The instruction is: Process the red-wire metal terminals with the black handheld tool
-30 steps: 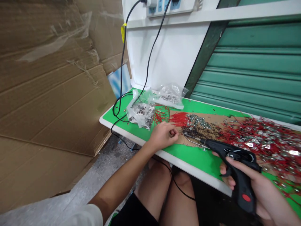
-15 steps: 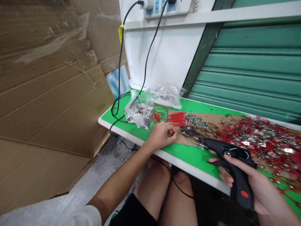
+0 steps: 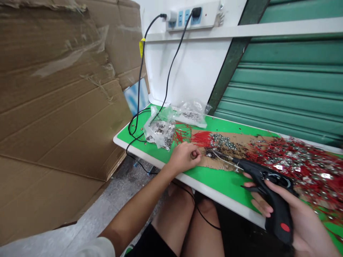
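My right hand (image 3: pixel 302 219) grips a black soldering gun (image 3: pixel 268 178) with a trigger and a red dot on its handle. Its thin metal tip points left, over a dark, scorched area of a cardboard strip (image 3: pixel 218 165). Just left of the tip, my left hand (image 3: pixel 184 157) rests at the strip's near edge with thumb and fingers pinched together. Whatever is between those fingers is too small to make out. Beyond the tip, red wires (image 3: pixel 201 138) lie side by side, with small round metal pieces (image 3: pixel 223 141) at their right ends.
A large heap of red wires with metal pieces (image 3: pixel 297 159) covers the right of the green table (image 3: pixel 150 151). Plastic bags of metal parts (image 3: pixel 160 134) stand at the left, near loose red wires (image 3: pixel 183 132). Black cables hang from a power strip (image 3: pixel 184 19). Cardboard (image 3: pixel 66 107) rises at the left.
The soldering gun has moved a little to the right, so its tip is farther from my left hand. My left hand stays pinched in about the same place. The view has tilted slightly.
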